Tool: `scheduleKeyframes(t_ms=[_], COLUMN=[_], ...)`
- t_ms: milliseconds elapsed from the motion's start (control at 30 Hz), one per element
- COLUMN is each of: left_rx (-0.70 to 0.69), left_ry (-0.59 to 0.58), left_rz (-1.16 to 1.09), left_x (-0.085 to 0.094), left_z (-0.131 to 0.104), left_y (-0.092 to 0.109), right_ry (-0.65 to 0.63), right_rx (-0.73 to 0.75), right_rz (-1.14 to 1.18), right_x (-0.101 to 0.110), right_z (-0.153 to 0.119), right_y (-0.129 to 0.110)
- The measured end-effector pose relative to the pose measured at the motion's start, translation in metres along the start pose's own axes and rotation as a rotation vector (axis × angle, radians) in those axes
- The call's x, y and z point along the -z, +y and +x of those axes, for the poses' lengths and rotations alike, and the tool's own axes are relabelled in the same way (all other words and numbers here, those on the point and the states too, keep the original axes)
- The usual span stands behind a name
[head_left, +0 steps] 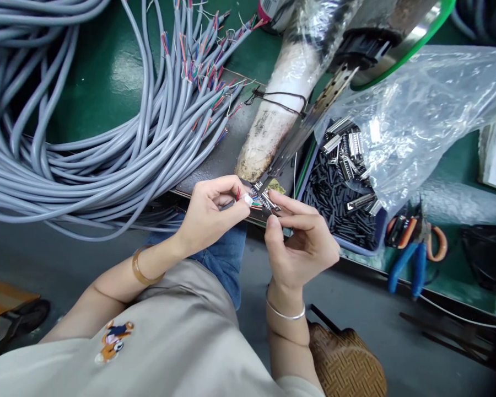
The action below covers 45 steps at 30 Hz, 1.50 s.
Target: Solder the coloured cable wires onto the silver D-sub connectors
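Note:
My left hand (215,212) is closed, pinching the end of a cable whose thin coloured wires (256,205) fan out past the fingertips. My right hand (300,237) is closed in a pinch on a small dark tube (267,212), partly hidden by the fingers. Between the two hands lies a metal connector (269,199) with a row of contacts, close to the wire ends. Just above it, the tip of a soldering iron (297,138) with a perforated metal barrel points down. Whether the tip touches a wire cannot be made out.
Grey cables (119,149) with stripped ends cover the left of the green bench. A plastic-wrapped pipe (268,110) stands behind my hands. On the right, a blue box (357,248) holds black tubes and metal connectors, beside a clear bag (434,110) and blue-handled pliers (417,267).

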State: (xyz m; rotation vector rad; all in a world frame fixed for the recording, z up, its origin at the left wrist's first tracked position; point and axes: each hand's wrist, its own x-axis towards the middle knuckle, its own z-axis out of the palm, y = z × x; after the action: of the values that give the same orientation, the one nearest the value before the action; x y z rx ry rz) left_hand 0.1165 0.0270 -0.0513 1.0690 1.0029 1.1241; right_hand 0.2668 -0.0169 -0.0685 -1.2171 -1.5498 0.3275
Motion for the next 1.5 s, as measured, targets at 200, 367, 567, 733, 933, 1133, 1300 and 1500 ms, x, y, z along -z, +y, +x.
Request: scheduleKeyframes(t_ms=[200, 367, 567, 733, 933, 1133, 1300, 1500], left_rx=[0.044, 0.048, 0.123, 0.209, 0.195, 0.132, 0.064, 0.022], left_ry=[-0.02, -0.028, -0.082, -0.126, -0.123, -0.08, -0.055, -0.035], left_rz=[-0.016, -0.04, -0.107, -0.107, -0.129, -0.174, -0.151, -0.125], left_x=[0.002, 0.002, 0.008, 0.011, 0.01, 0.01, 0.01, 0.006], left_z=[0.0, -0.002, -0.005, -0.007, -0.008, -0.006, -0.004, -0.001], left_y=[-0.003, -0.003, -0.001, 0.001, -0.001, -0.005, -0.007, -0.005], right_ry=[0.018, 0.061, 0.044, -0.001, -0.047, 0.073, -0.031, 0.028], right_rx=[0.138, 0.217, 0.031, 0.012, 0.032, 0.019, 0.125, 0.136], right_rz=[-0.114, -0.238, -0.116, -0.063, -0.029, -0.058, -0.151, -0.147], right_x=[-0.002, -0.003, 0.0, 0.01, 0.012, 0.005, 0.0, 0.0], right_z=[-0.004, -0.005, -0.007, -0.004, -0.006, -0.015, -0.016, -0.009], right_y=[0.004, 0.005, 0.001, -0.006, -0.006, 0.003, 0.003, 0.005])
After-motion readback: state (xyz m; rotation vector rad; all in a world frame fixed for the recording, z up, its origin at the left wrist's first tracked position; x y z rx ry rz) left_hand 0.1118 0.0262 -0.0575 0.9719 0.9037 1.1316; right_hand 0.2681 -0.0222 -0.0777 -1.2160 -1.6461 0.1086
